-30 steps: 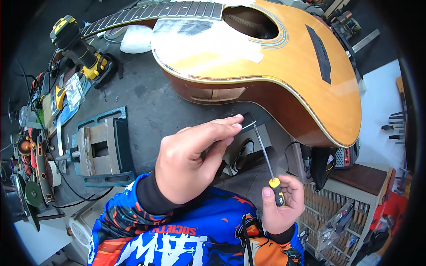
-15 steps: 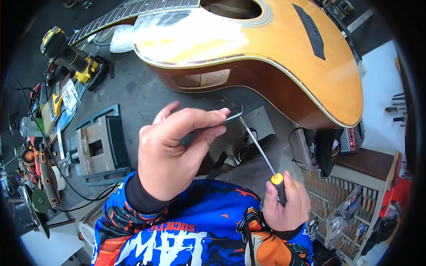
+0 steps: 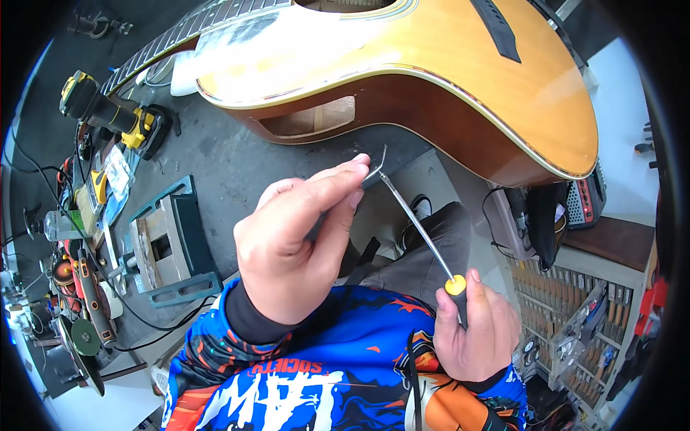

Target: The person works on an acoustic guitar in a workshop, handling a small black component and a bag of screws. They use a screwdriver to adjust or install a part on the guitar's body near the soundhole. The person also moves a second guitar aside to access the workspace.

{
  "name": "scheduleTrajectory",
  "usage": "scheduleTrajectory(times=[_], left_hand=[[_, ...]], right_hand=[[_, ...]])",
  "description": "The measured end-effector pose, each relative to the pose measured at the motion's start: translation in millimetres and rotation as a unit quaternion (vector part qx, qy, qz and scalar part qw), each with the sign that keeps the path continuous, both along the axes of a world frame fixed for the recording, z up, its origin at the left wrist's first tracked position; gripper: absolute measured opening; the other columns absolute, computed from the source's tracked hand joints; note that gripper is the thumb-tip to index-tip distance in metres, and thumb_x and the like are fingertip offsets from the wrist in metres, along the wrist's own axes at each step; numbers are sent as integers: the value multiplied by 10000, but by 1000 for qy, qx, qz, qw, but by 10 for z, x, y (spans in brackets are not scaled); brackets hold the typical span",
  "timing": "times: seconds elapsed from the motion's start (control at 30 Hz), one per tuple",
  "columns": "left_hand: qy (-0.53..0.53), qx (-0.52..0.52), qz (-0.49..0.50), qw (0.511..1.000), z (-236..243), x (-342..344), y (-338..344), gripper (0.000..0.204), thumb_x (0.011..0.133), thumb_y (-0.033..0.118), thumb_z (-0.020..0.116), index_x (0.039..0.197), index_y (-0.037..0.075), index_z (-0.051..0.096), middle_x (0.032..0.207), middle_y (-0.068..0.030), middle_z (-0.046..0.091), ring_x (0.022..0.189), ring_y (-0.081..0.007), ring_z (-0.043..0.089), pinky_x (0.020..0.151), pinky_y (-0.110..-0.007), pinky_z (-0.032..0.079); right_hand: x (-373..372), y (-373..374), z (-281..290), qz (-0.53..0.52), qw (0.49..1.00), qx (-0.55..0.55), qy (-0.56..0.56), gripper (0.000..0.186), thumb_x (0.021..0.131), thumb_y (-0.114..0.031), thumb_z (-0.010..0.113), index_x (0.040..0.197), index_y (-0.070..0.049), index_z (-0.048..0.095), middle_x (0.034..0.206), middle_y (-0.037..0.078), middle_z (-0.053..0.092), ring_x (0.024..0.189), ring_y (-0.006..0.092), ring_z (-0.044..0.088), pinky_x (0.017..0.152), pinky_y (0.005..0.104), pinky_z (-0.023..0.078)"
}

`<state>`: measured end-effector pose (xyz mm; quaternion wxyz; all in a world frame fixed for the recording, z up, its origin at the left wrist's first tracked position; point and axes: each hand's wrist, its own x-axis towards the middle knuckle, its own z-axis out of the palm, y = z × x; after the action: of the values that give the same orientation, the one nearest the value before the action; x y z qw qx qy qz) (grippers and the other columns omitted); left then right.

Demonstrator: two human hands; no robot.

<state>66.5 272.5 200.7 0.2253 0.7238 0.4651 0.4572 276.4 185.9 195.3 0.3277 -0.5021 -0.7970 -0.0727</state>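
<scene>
My left hand (image 3: 291,233) pinches a thin, bent metal piece (image 3: 381,167) between thumb and fingers. Its angled end sticks out past my fingertips; the rest is hidden in the hand. In my right hand (image 3: 480,334) is a screwdriver (image 3: 422,233) with a black and yellow handle. Its long shaft slants up to the left, and the tip meets or nearly touches the metal piece at its bend. Beyond both hands lies an acoustic guitar (image 3: 467,65) on the dark workbench (image 3: 215,154), with a rectangular opening (image 3: 320,120) cut in its side.
A green vise (image 3: 188,241) stands left of my left hand. Farther left are a yellow and black cordless drill (image 3: 115,115) and a clutter of tools and cables. At the lower right, a rack (image 3: 568,323) holds many wooden-handled tools. My legs are below the bench edge.
The view has shifted, so the guitar sits slightly higher. The metal piece has turned in my left fingers, its bent end now pointing more upward. Both hands keep their grip.
</scene>
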Motion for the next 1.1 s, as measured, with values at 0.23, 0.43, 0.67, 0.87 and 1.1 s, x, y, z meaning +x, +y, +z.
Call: scheduleTrajectory(times=[0.23, 0.43, 0.67, 0.87, 1.1], left_hand=[[9, 23, -15, 1000, -26, -21, 16, 249, 816, -152, 631, 1036, -46, 681, 1033, -191, 707, 830, -162, 671, 652, -248, 571], [36, 30, -14, 999, 19, -66, 28, 260, 809, -155, 626, 1033, -38, 687, 1031, -166, 714, 777, -144, 652, 625, -238, 567], [68, 40, -10, 997, 76, -102, 77, 271, 798, -149, 629, 1025, -15, 695, 1015, -142, 724, 747, -136, 664, 652, -232, 533], [113, 68, -14, 991, 147, -65, 143, 264, 785, -143, 628, 1000, -5, 694, 983, -158, 722, 752, -177, 685, 665, -230, 519], [89, 78, 9, 993, 139, -23, 268, 302, 752, -136, 618, 992, 29, 698, 843, -90, 713, 771, -214, 697, 682, -297, 505]], right_hand=[[3, -18, -10, -18, 998, -59, 31, 361, 820, -133, 757, 1052, 109, 623, 823, 167, 659, 559, 226, 590, 493, 287, 464], [-75, -17, -3, -33, 906, -266, 328, 303, 890, -161, 695, 1087, 61, 637, 757, 97, 642, 576, 172, 577, 547, 250, 464], [20, 35, 26, 48, 425, -543, 723, 306, 1014, -184, 505, 1145, 74, 606, 748, 65, 576, 564, 60, 404, 483, 188, 312], [-177, -9, 35, -35, 725, -415, 549, 255, 939, -78, 612, 1137, 76, 567, 848, 96, 642, 711, 87, 586, 642, 195, 471], [-292, 118, 5, -36, 854, -284, 435, 309, 854, 20, 682, 1123, 86, 544, 883, 126, 681, 800, 110, 651, 725, 224, 504]])
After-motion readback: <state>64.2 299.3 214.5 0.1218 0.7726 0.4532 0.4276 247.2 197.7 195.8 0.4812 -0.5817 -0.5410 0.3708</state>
